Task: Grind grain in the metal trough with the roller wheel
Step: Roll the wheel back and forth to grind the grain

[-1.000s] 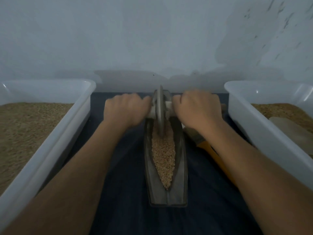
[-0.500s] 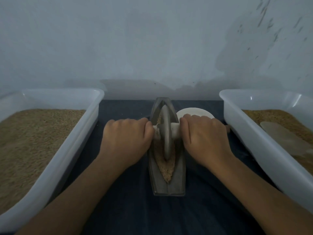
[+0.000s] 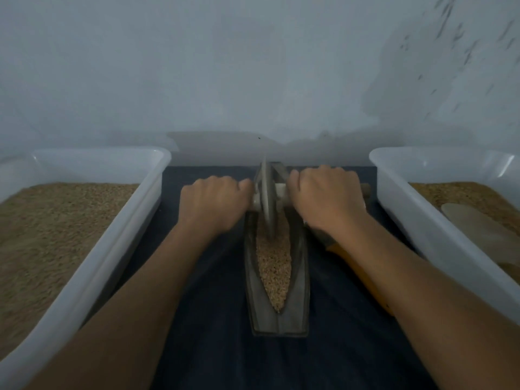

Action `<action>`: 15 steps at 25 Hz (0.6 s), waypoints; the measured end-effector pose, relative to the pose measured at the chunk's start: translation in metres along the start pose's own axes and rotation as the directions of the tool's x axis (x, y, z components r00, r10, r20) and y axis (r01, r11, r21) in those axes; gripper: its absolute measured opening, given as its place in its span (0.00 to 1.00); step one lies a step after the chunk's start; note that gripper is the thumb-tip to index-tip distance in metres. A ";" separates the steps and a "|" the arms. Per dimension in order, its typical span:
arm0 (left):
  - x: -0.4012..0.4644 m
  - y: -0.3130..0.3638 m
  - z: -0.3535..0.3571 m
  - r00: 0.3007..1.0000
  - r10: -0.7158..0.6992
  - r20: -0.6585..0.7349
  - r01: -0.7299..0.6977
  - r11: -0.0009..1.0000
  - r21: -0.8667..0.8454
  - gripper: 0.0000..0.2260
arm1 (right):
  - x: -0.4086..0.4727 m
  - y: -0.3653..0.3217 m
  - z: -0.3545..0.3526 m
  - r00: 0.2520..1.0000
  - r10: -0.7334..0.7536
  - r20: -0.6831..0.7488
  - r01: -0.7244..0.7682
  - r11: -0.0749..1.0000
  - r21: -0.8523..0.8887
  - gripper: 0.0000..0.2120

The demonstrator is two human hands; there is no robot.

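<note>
Gripping the pale axle handle on either side of the grey metal roller wheel [image 3: 266, 198], the left hand [image 3: 213, 205] and right hand [image 3: 327, 199] are curling tight around it, one each side. Wheel is standing upright at the far end of the long boat-shaped metal trough [image 3: 277, 319], which is lying on the dark blue cloth [image 3: 213, 347] between two white plastic tubs [image 3: 92, 266], toward the cloth's far edge. Tan grain [image 3: 273, 266] is filling the channel. Wheel is looking heavy, rigid, likely to tip sideways; hold belongs on the axle stubs, close to the disc. Grain is loose, likely spilling over the rim.
</note>
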State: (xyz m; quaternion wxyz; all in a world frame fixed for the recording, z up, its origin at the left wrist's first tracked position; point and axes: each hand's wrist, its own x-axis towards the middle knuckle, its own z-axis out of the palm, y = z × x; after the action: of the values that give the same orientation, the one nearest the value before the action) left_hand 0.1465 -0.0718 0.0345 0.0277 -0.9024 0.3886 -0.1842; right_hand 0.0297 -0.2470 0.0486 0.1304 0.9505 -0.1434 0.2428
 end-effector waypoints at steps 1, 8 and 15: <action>-0.019 0.005 -0.001 0.998 0.027 -0.062 -0.024 0.999 0.038 0.07 | -0.016 -0.004 -0.004 1.000 0.014 -0.020 -0.014 1.000 0.002 0.19; -0.092 0.021 -0.017 0.955 -0.007 -0.296 -0.034 0.991 -0.132 0.14 | -0.088 -0.014 -0.021 0.983 0.059 -0.172 -0.032 0.988 0.154 0.18; 0.002 0.008 -0.009 0.998 0.002 -0.060 0.001 0.998 0.056 0.18 | -0.005 0.006 0.009 0.988 0.134 0.078 -0.144 0.979 0.147 0.26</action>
State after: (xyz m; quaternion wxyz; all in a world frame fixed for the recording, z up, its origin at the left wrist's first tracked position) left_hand 0.1390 -0.0782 0.0419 0.0412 -0.8952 0.3843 -0.2219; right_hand 0.0270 -0.2541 0.0393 0.0355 0.9529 -0.1950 0.2294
